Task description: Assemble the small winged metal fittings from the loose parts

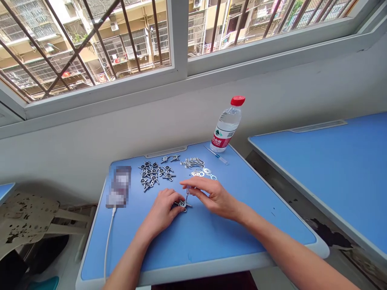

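On the blue desk (193, 241) my left hand (165, 209) pinches a small metal cross-shaped part (183, 204) against the surface. My right hand (211, 193) grips a small screwdriver (187, 193) upright, its tip down on that part. Just beyond my hands lies a pile of several similar dark metal parts (154, 174). To the right of that pile sits a heap of flat silver pieces (198, 167).
A water bottle with a red cap (227, 125) stands at the desk's far right corner, a thin blue-handled tool (218, 156) beside it. A phone (119, 186) with a white cable (108, 237) lies at the left. Another blue desk (332, 173) stands right. A worn chair (27, 217) is at left.
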A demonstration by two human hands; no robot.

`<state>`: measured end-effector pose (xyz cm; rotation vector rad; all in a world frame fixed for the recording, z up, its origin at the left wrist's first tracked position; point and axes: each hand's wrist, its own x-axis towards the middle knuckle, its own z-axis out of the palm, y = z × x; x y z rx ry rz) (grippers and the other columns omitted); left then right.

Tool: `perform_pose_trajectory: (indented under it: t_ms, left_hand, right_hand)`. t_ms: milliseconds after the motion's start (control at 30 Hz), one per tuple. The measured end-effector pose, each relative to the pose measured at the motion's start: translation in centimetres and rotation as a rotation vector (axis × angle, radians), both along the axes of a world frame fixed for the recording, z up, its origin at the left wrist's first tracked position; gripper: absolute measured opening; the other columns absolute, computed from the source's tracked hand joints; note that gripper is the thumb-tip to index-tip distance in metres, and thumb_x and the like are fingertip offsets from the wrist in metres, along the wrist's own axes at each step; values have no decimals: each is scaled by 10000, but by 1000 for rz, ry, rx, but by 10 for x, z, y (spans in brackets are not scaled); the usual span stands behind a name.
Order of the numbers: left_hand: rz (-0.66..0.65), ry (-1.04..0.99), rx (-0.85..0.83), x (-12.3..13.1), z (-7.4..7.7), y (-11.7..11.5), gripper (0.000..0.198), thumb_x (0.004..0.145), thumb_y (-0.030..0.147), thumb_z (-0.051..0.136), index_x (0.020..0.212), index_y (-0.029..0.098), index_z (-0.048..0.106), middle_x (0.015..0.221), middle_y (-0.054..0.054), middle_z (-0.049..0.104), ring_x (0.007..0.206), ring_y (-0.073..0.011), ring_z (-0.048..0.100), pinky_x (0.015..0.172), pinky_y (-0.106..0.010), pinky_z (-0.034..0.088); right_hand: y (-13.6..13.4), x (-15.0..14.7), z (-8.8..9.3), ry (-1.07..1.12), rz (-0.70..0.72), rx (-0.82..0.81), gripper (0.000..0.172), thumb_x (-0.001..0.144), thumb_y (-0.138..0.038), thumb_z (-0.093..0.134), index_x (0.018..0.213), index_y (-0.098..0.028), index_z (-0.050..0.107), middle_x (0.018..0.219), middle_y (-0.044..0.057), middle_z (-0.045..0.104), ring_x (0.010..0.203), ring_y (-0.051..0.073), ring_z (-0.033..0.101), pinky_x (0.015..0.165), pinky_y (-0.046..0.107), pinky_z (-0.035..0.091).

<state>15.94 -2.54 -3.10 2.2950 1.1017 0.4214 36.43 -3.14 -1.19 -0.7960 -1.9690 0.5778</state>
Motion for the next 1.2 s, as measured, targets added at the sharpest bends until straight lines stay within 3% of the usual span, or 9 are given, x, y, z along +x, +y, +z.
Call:
perform_pose_trajectory:
  t_ms: [233,400,633,1200]
  left_hand:
    - [-13,14,9,1,1,0,98,884,175,625,969,223,636,968,-25,646,938,-209,549,826,-343,423]
    - [-24,28,12,0,2,1,97,900,185,597,982,219,633,963,-32,638,932,-211,550,820,-349,433]
    - [-55,27,15,-1,2,1,73,907,173,591,961,219,608,969,-21,631,916,-205,529,825,-355,426]
    - [-68,30,13,0,3,1,70,917,188,574,972,227,597,989,-27,637,924,-215,533,833,-365,427]
  right_hand:
    - [-1,-3,3,-10,-50,38,171,951,-185,494,930,-178,664,768,44,687,677,155,618,620,294,509]
    - [-3,-4,3,70,-112,66,123,931,-173,534,973,-182,650,810,48,698,714,161,632,654,297,526]
    - [-4,-10,0,40,7,125,193,960,-154,481,1050,-196,647,833,46,713,729,163,627,673,312,529]
    - [-3,-11,-4,16,15,129,212,966,-150,461,1067,-187,643,835,56,713,734,171,616,668,321,518]
